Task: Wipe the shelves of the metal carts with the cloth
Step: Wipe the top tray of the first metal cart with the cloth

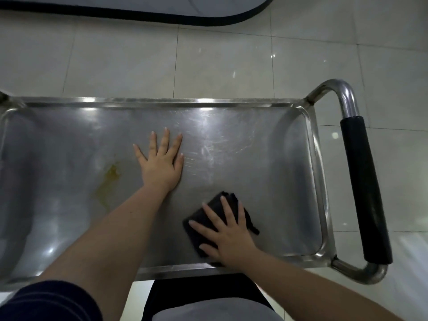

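The top shelf (254, 140) of a stainless-steel cart fills the view below me. A dark folded cloth (220, 209) lies on it near the front edge, right of centre. My right hand (227, 235) presses flat on the cloth with straight, spread fingers. My left hand (162, 161) rests palm-down on the bare metal near the shelf's middle, fingers spread. A yellowish smear (110, 179) marks the shelf left of my left hand.
The cart's tubular handle with a black grip (363, 188) curves off the right end. A raised rim (162, 101) runs round the shelf. Pale tiled floor (208, 54) lies beyond, with a dark-edged white object (139, 12) at the top.
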`<state>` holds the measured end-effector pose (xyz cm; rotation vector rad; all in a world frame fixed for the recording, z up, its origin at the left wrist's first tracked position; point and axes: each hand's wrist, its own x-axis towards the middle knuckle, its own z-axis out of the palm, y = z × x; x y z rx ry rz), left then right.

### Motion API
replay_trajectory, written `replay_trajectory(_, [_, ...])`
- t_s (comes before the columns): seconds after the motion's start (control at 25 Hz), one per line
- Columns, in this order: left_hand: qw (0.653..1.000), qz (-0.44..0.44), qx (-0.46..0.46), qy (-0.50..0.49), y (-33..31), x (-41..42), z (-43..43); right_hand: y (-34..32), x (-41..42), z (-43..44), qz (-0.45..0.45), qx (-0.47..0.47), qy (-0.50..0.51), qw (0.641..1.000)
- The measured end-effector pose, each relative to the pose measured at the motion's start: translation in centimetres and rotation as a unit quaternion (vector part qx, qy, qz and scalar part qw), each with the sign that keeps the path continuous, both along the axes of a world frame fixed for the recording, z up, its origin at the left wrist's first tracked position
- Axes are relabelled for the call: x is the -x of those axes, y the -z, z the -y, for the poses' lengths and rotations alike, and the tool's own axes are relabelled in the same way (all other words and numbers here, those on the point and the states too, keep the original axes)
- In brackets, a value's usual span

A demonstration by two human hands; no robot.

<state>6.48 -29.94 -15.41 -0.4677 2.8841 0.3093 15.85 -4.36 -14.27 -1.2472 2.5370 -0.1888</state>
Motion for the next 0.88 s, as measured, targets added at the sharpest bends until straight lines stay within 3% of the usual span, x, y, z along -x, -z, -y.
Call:
replay_trajectory(0.12, [1.000,0.001,-0.002,-0.005,-0.1,0.1,0.2,0.6,11.2,4.7,-0.039,0.011,0.100,0.994])
replay_trajectory(0.28, [1.000,0.007,0.006,-0.006,0.3,0.2,0.4,0.9,24.0,10.5,-0.018,-0.051,0.251,0.966])
replay_trajectory(0.36, [1.000,0.014,0.004,-0.004,0.3,0.2,0.4,0.6,21.9,10.0,-0.018,-0.054,0.236,0.970])
replay_trajectory(0.44, [1.000,0.021,0.002,-0.001,0.3,0.2,0.4,-0.1,14.7,7.4,-0.016,-0.041,0.192,0.980])
replay_trajectory(0.56, [1.000,0.019,0.006,-0.002,0.4,0.0,0.2,-1.3,0.2,1.6,0.068,-0.028,0.141,0.987])
replay_trajectory(0.64, [1.000,0.010,0.009,0.001,0.6,0.0,0.3,-1.5,-2.9,-0.3,0.070,-0.024,0.094,0.993])
replay_trajectory(0.72, [1.000,0.001,0.006,0.002,0.8,-0.1,0.5,-0.8,2.3,1.2,-0.004,-0.018,0.074,0.997])
replay_trajectory(0.88, [1.000,-0.007,0.018,-0.002,1.2,0.0,0.5,0.1,20.4,8.7,-0.018,-0.050,0.299,0.953])
